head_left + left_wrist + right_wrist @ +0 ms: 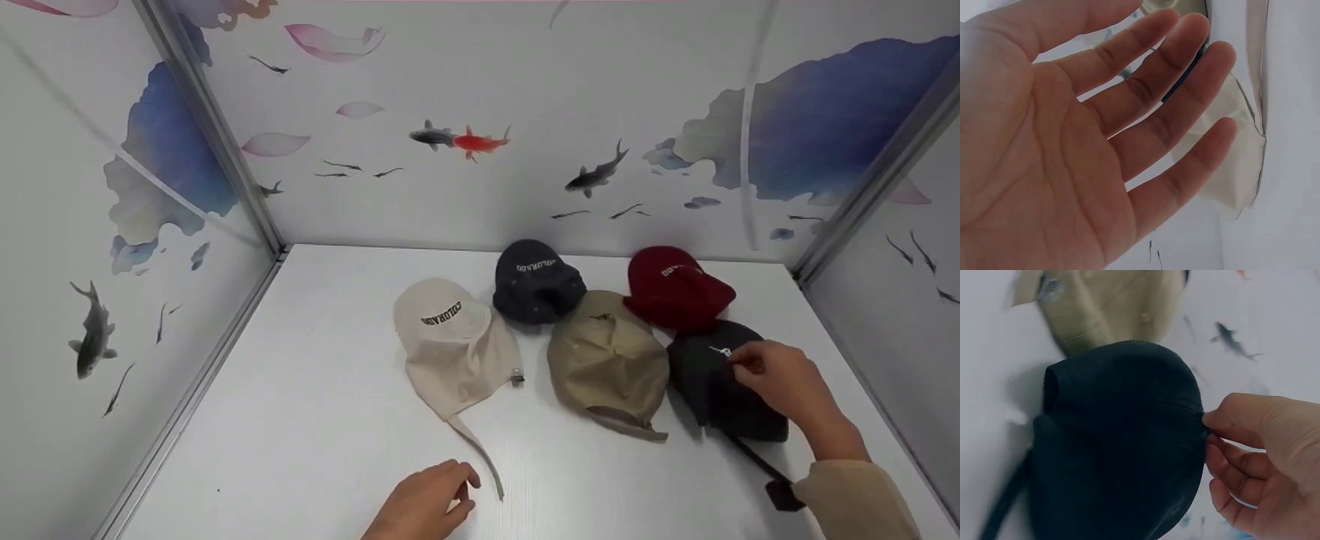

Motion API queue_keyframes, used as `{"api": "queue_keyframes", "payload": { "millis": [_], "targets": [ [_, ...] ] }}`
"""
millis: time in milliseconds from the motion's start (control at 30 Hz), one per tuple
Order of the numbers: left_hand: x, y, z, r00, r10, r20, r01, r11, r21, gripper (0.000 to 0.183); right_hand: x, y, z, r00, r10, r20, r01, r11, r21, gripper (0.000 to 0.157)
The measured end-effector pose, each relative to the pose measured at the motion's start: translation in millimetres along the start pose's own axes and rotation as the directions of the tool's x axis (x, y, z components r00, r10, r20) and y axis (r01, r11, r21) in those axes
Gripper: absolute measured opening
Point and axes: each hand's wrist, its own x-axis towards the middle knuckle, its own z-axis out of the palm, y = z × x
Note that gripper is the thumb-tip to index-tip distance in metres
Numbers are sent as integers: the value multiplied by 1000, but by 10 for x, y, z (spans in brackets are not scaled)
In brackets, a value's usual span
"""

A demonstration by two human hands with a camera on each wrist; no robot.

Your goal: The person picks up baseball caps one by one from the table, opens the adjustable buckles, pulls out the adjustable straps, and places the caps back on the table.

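Note:
Thumb and fingers of my right hand (784, 382) pinch the crown of a black cap (724, 394) at the right. In the right wrist view the black cap (1123, 439) shows its rear opening, with its strap hanging loose to the lower left. Just left of it lies an olive-tan cap (607, 360). My left hand (427, 499) is near the front of the table, fingers relaxed, holding nothing. Close beyond it, the long strap of a cream cap (457, 345) trails toward the fingers. The left wrist view shows the bare palm (1061, 152).
Behind the olive-tan cap lie a navy cap (534, 281) and a dark red cap (675, 289), near the back wall. The white table (300, 405) is enclosed by printed panels (480, 202) at the back and both sides.

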Motion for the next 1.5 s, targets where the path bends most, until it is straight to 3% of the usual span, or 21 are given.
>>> {"api": "queue_keyframes", "payload": {
  "millis": [133, 267, 433, 533, 567, 633, 800, 867, 1033, 1200, 1267, 1500],
  "targets": [
    [33, 47, 14, 999, 43, -9, -43, 999, 27, 12, -53, -149, -143, 981, -36, -193, 39, 999, 12, 16],
    [94, 120, 27, 994, 104, -30, -102, 991, 82, 11, -124, -301, -251, 928, -78, -365, 93, 995, 22, 14],
    [190, 269, 17, 980, 192, -52, -183, 973, 139, 11, -244, -572, -409, 894, -79, -441, 135, 986, 97, 15],
    [245, 384, 1, 957, 271, -101, -251, 951, 179, 12, -303, -767, -499, 885, -100, -455, 184, 972, 145, 17],
    [264, 423, -6, 945, 302, -124, -276, 942, 191, 13, -317, -833, -522, 880, -113, -461, 207, 966, 157, 19],
    [303, 503, -19, 904, 379, -199, -335, 915, 225, 16, -341, -957, -551, 870, -147, -470, 253, 953, 170, 21],
    [386, 705, -88, 762, 507, -403, -416, 860, 295, 23, -379, -1242, -553, 858, -229, -460, 344, 921, 181, 27],
    [405, 783, -133, 719, 520, -462, -427, 854, 296, 25, -393, -1354, -539, 863, -249, -438, 360, 913, 190, 27],
    [421, 963, -251, 648, 528, -549, -446, 847, 288, 30, -440, -1595, -512, 874, -289, -390, 390, 896, 211, 28],
    [445, 1057, -306, 591, 547, -593, -482, 829, 284, 40, -493, -1787, -529, 858, -338, -387, 450, 858, 246, 32],
    [450, 1062, -305, 590, 539, -601, -485, 832, 270, 44, -489, -1845, -517, 845, -371, -387, 488, 830, 271, 33],
    [490, 1025, -248, 631, 460, -625, -451, 873, 187, 53, -406, -1972, -364, 812, -471, -344, 582, 697, 419, 29]
  ]
}}
